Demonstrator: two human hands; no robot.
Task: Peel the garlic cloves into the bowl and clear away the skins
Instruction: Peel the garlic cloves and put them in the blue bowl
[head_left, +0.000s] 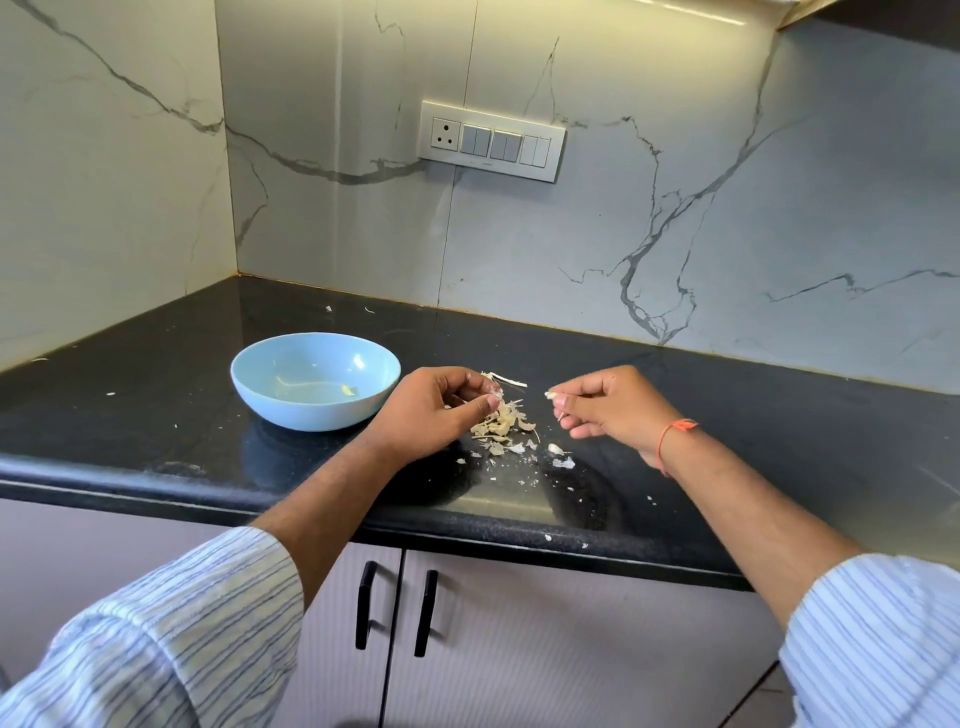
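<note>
A person in a blue-striped shirt stands at a black stone counter (156, 395) in a kitchen corner, both forearms reaching over its front edge. The left hand (431, 410) has its fingers curled, with thumb and fingertips pinching a small pale scrap, apparently a piece of garlic skin (494, 399), though it is too small to be sure whether any clove is with it. The right hand (608, 405), with an orange thread (675, 434) tied at the wrist, is likewise curled and pinches another small white piece (551, 396) at its fingertips; whether that is skin or a clove cannot be told from this view. The two hands are near each other but apart, both just above the counter.

Directly below and between them lies a loose pile of papery skins (498, 423), with smaller flakes scattered toward the counter's front edge. One whitish clove-like piece (556, 448) lies on the counter just right of the pile. A light blue bowl (260, 379) stands upright just left of the left hand, holding only a few thin scraps at its bottom. Behind, a switch panel (492, 140) is set in the marble-patterned wall, and two black cabinet handles (395, 608) show below the counter.
</note>
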